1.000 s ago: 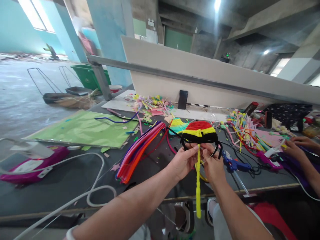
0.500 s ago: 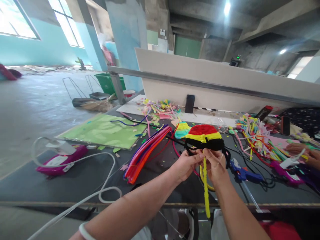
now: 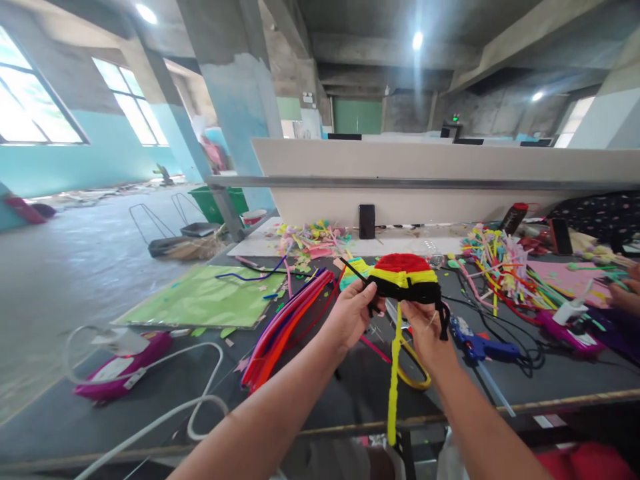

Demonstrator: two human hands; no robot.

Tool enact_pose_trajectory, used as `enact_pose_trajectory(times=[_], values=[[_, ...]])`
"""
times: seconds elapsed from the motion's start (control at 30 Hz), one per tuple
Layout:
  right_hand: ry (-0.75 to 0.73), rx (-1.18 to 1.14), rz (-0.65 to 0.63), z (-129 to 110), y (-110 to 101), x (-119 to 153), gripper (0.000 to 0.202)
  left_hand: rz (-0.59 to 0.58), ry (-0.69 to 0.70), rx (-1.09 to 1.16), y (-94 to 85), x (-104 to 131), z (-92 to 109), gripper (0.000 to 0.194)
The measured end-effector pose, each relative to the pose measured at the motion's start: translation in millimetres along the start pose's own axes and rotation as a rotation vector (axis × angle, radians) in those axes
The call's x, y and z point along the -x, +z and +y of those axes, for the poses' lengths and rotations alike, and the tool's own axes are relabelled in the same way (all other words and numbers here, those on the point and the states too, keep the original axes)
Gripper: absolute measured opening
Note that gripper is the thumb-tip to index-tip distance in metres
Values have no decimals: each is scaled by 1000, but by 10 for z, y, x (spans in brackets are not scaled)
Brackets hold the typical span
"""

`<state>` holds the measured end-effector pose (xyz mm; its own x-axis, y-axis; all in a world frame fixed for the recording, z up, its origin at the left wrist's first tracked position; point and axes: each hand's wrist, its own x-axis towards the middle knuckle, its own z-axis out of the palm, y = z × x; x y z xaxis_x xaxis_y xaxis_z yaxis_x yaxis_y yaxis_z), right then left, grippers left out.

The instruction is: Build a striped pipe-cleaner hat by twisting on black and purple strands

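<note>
the left hand (image 3: 353, 313) and right hand (image 3: 426, 328) grasped the striped piece (image 3: 404, 276); a yellow strip (image 3: 395, 380) dangled by the table's (image 3: 350, 397) near edge.

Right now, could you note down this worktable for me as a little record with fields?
Banded piece: red, yellow, black
Left hand: holds the piece's black left edge
Right hand: holds its lower edge
Yellow strip: hangs below the piece
Glue gun: blue, right of the hands
Green sheet: flat, far left
Phone: upright, behind the piece
</note>
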<state>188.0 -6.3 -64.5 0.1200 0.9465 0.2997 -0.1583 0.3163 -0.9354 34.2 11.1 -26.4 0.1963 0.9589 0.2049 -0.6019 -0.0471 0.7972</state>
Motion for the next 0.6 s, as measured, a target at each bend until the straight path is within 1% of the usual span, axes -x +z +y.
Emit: enact_pose_trajectory(times=[0.03,0.13,0.17,0.2,0.3,0.37,0.43,0.47,0.53,0.6], values=[[3,8,-39,-13,-19,-24,19,-12,-10,20,-16,-27,-17,20],[87,-57,-255,-25,-183,-153,25,-50,-56,77,-81,-77,-68,18],[138,-105,-302,-30,-267,-203,28,-58,-80,94,-104,-83,-81,18],[184,-154,-309,-43,-354,-248,32,-63,-109,109,-126,-84,-93,17],[266,-300,-203,-146,-547,-307,39,-52,-190,133,-176,-71,-123,17],[318,-338,-214,-244,-558,-266,45,-52,-239,126,-195,-60,-148,17],[380,-360,-234,-314,-493,-179,53,-54,-276,111,-201,-57,-180,18],[381,-355,-207,-324,-450,-129,54,-46,-285,102,-199,-61,-197,19],[348,-342,-116,-286,-389,-42,50,-14,-277,80,-185,-77,-228,21],[263,-315,-27,-192,-390,-5,45,19,-248,63,-165,-101,-253,23]])
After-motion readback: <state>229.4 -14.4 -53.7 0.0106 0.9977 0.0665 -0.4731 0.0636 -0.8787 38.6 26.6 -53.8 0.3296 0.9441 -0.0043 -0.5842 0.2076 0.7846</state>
